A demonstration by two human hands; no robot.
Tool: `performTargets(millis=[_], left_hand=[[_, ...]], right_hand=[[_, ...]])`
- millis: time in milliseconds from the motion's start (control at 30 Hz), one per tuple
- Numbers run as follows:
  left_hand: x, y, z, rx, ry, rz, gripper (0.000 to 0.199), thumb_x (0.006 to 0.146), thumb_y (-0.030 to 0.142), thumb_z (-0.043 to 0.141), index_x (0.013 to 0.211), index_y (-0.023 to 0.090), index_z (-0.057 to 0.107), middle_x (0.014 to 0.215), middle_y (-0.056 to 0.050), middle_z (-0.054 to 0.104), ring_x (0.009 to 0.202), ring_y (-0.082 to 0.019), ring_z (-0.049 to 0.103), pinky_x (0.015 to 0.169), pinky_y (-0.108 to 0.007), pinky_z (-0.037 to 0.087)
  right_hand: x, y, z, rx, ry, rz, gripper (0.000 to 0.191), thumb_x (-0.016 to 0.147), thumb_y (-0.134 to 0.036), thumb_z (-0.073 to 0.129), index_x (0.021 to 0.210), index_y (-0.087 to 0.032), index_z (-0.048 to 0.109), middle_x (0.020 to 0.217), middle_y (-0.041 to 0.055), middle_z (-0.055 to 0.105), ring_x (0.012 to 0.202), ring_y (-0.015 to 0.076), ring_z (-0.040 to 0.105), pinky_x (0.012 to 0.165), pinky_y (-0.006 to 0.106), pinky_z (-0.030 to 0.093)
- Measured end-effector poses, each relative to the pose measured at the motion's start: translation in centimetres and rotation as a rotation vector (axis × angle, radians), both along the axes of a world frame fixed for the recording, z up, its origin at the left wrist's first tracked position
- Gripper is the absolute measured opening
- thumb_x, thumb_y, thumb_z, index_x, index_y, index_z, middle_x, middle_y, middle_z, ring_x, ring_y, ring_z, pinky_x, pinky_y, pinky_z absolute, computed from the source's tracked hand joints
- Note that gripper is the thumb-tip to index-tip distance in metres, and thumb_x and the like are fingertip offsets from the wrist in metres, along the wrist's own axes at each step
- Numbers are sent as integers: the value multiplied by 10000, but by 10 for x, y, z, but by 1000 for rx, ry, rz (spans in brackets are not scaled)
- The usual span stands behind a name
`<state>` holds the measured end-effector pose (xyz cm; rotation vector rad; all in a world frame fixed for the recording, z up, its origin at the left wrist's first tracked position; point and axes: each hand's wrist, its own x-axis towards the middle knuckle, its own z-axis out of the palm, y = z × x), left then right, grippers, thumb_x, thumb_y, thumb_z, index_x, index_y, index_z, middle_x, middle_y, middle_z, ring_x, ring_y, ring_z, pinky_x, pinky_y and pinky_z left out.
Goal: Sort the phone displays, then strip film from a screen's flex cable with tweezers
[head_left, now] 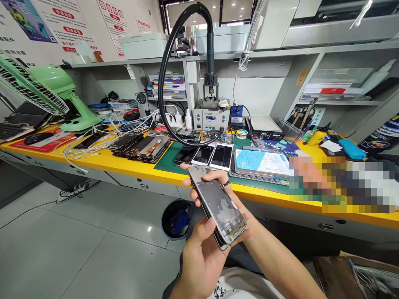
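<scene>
A phone (220, 203) with its bare, scuffed inner face up is held tilted between my two hands above my lap. It appears layered, with a second dark edge below. My left hand (202, 253) grips its near end, thumb along the left edge. Around the far end closes my right hand (222, 178), wearing a dark ring, with one finger over the face; its other fingers are partly hidden underneath. Just beyond, on the green mat (165, 162), lie a white-framed phone (221, 157), another white-framed phone (203, 154) and a dark phone (186, 155).
Stacked phone screens (140, 148) and tangled white cables (77, 151) lie left, near a green fan (76, 106). A black flexible arm (162, 74) arches over the bench. Papers on a tray (262, 162) lie right. A black bin (166, 222) stands below.
</scene>
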<state>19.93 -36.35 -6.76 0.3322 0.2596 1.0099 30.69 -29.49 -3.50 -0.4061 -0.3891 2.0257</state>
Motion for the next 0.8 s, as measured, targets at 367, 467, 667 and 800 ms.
performTargets(millis=[367, 467, 667, 800], left_hand=[[-7, 4, 11, -138, 449, 133, 335, 845, 306, 689, 1109, 101, 710, 1042, -160, 758, 998, -359, 720, 861, -520, 593], [-10, 3, 12, -179, 499, 180, 367, 808, 296, 732, 1123, 109, 698, 1007, -153, 772, 975, -356, 729, 821, -498, 606], [-19, 4, 8, -202, 581, 306, 478, 738, 262, 803, 1185, 147, 678, 1013, -114, 784, 1048, -317, 713, 903, -421, 576], [-19, 7, 5, -192, 594, 306, 584, 709, 247, 833, 1255, 160, 645, 1081, -115, 769, 1047, -319, 711, 919, -429, 571]], right_hand=[[-2, 25, -9, 225, -270, 204, 403, 773, -251, 726, 1155, -156, 639, 1042, 93, 764, 858, 238, 742, 761, 397, 584], [7, 23, -17, 218, -394, 116, 288, 818, -348, 707, 1015, -138, 693, 839, 56, 755, 663, 176, 697, 579, 287, 550], [32, -9, -21, 272, -679, -115, 368, 837, -454, 736, 1084, -181, 725, 941, 50, 741, 768, 159, 642, 611, 232, 497], [34, -28, -26, 259, -845, -161, 256, 787, -324, 830, 965, -174, 723, 835, 12, 711, 632, 111, 571, 572, 226, 456]])
